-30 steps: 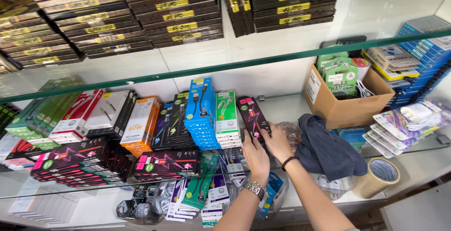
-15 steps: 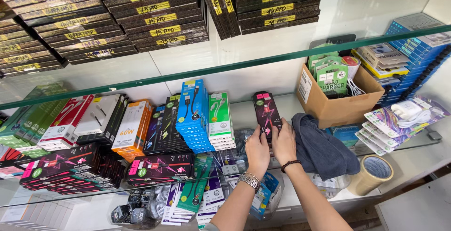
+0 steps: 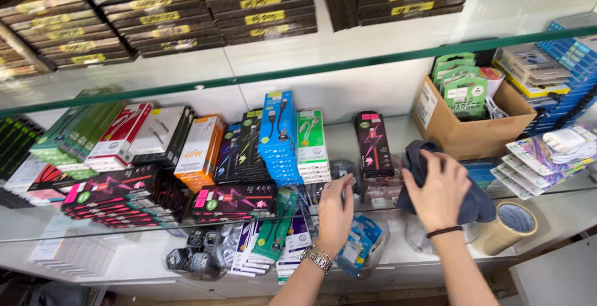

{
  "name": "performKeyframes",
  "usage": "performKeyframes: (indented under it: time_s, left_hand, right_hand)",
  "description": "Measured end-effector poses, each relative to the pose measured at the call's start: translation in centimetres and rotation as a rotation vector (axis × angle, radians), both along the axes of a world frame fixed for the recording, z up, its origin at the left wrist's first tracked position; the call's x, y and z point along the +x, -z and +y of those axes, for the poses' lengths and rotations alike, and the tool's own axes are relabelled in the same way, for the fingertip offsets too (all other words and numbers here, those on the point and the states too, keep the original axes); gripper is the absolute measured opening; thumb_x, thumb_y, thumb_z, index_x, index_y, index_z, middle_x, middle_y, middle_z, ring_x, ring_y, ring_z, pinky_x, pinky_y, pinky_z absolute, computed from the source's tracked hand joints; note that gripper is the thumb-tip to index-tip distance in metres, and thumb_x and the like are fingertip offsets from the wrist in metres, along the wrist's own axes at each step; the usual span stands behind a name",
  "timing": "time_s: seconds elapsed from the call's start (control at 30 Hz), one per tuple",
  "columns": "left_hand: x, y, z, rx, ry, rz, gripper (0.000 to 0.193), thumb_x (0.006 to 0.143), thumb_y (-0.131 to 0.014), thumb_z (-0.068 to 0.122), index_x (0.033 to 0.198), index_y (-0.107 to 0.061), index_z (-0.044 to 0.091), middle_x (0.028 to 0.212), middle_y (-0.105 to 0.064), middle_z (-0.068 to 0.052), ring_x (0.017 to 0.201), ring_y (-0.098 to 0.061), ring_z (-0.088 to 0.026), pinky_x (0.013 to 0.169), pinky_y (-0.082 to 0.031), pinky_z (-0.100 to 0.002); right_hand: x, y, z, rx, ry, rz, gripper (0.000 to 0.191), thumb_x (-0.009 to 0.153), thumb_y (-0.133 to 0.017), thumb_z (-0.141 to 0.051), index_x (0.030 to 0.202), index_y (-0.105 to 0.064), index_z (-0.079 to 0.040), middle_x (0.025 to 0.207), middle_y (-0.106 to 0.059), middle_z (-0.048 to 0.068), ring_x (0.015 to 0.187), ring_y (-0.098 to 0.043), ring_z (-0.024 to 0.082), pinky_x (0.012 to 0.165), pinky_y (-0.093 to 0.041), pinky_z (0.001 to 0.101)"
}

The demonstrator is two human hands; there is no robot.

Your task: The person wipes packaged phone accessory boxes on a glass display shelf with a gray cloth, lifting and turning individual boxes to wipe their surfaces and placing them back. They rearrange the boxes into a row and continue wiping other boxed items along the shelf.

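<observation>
Dark blue cloth [image 3: 435,175] bunched on glass shelf, black-pink box [image 3: 373,144] upright beside it

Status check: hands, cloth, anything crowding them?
Left hand open, hovering over packets. Right hand flat on dark cloth. Black-and-pink box upright between; tape roll beside cloth.

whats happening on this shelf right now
A person is working at a glass shelf stocked with boxed phone cables and chargers. Their right hand rests on a dark cloth lying on the glass beside a cardboard box. Their left hand, with a wristwatch, reaches toward the small packets in front of a black and pink cable box, which stands alone on the shelf.
</observation>
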State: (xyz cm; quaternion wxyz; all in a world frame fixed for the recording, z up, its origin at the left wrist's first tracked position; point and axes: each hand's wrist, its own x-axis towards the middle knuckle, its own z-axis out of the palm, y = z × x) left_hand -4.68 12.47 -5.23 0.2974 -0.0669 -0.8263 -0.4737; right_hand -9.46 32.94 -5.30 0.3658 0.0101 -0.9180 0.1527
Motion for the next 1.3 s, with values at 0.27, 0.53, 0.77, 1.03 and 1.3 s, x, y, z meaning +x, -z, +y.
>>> performKeyframes:
  time_s: [0.27,0.53,0.77,1.03,1.3]
  left_hand:
    - [6.7,3.7,-8.2,-0.302,-0.058,-0.186,0.014,0.098,-0.064,0.017,0.094,-0.067,0.004,0.094,-0.07,-0.015,0.096,-0.064,-0.034,0.09,-0.049,-0.047]
    - [8.7,5.8,-15.7,-0.71,-0.391,-0.269,0.085,0.069,-0.081,0.039,0.131,-0.05,-0.009,0.133,-0.053,-0.029,0.126,-0.048,-0.042,0.102,-0.038,-0.049]
    - [9.8,4.1,-15.9,-0.437,-0.265,-0.682,0.094,0.071,-0.083,0.038,0.144,-0.043,-0.004,0.15,-0.045,-0.027,0.123,-0.058,-0.038,0.102,-0.05,-0.043]
    - [15.3,6.7,-10.0,0.877,0.342,-0.713,0.059,0.094,-0.06,0.044,0.142,-0.054,0.009,0.133,-0.068,-0.01,0.123,-0.064,-0.021,0.104,-0.049,-0.033]
    - [16.5,6.6,-7.0,0.369,0.269,-0.647,0.051,0.105,-0.043,0.048,0.128,-0.064,0.007,0.114,-0.073,-0.02,0.107,-0.069,-0.032,0.092,-0.051,-0.039]
  right_hand:
    - [1.7,3.3,2.6,-0.453,0.059,-0.274,0.045,0.102,-0.074,-0.029,0.133,-0.053,-0.005,0.127,-0.065,0.024,0.121,-0.06,0.043,0.106,-0.049,0.053]
    - [8.1,4.6,-5.6,-1.368,-0.455,0.154,0.057,0.097,-0.065,0.002,0.149,-0.043,-0.008,0.147,-0.056,0.005,0.135,-0.054,0.016,0.116,-0.042,0.0304]
    - [13.7,6.2,-9.8,-1.425,-0.477,-0.023,0.045,0.098,-0.067,-0.008,0.141,-0.054,-0.002,0.134,-0.063,0.006,0.122,-0.059,0.016,0.107,-0.047,0.0306]
    - [20.0,9.9,-16.6,-1.159,-0.495,-0.414,0.056,0.085,-0.077,-0.017,0.135,-0.056,-0.001,0.125,-0.064,0.016,0.113,-0.064,0.026,0.091,-0.054,0.0351]
    - [18.8,6.4,-12.8,-0.704,-0.175,-0.328,0.073,0.076,-0.084,-0.029,0.133,-0.051,0.002,0.114,-0.068,0.025,0.107,-0.067,0.042,0.091,-0.052,0.043]
